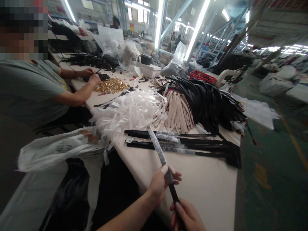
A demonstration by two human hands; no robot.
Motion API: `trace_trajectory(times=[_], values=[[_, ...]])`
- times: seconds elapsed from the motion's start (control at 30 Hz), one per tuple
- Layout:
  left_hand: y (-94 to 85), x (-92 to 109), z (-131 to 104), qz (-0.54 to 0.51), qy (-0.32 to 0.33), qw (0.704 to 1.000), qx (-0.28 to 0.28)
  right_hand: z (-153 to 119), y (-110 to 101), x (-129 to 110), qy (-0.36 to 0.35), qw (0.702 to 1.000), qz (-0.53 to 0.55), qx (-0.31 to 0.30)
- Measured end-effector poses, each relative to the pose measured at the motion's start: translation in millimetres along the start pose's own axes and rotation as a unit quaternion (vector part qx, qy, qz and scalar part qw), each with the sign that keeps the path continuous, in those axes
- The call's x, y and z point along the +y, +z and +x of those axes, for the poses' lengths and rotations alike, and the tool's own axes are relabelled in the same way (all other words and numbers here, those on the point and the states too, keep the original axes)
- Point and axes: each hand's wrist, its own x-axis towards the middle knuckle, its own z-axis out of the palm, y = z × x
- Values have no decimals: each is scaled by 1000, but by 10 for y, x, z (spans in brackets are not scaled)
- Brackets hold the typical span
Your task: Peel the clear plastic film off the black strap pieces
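Note:
A black strap, its upper length covered by a clear plastic sleeve, slants across the front of the table between my hands. My left hand grips the sleeved part, thumb on top and some fingers spread beyond it. Lower down, my right hand is closed round the bare black part near the bottom edge of the view. Just beyond my hands lie several black straps side by side, with plastic sleeves round their middles. The strap's top end overlaps the left part of that row.
Behind the straps are a heap of white plastic strips, beige straps and a black strap pile. A co-worker at left handles small items beside gold hardware. A white sack hangs by the table's left edge.

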Motion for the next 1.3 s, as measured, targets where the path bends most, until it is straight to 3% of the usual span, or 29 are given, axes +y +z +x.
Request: trace_trajectory(times=[0.17, 0.3, 0.37, 0.43, 0.57, 0.63, 0.7, 0.77, 0.97, 1.07, 1.2, 1.3], values=[[70, -240, -86, 51, -115, 992, -18, -14, -14, -46, -46, 996, -7, 73], [117, -9, 59, 0, -24, 1000, 9, -34, -30, 38, -4, 1000, 20, -12], [152, 49, 108, -14, 14, 999, 38, -32, -29, 67, 7, 1000, 10, -7], [182, -56, 71, -2, 8, 999, 51, -27, -29, 39, -5, 1000, -5, 28], [143, -333, -50, 4, -78, 996, 42, -22, -53, -17, -43, 995, -10, 88], [91, -261, -2, -15, -86, 996, 31, -21, -62, 44, -17, 999, 12, 49], [64, -106, 91, -33, -46, 997, 42, -20, -57, 123, 16, 999, 33, 4], [80, -32, 136, -27, -3, 997, 66, -20, -41, 147, 23, 999, 42, 0], [133, -475, -110, -2, -56, 994, 94, -19, -19, -14, -59, 995, -20, 79], [64, -307, 13, -8, -70, 995, 66, -4, -27, 85, -39, 997, 1, 67], [52, 157, 354, -16, 3, 995, 94, 40, 19, 216, 6, 999, 34, 26], [107, 101, 344, 33, 6, 995, 90, 74, 58, 182, -6, 998, 44, 45]])
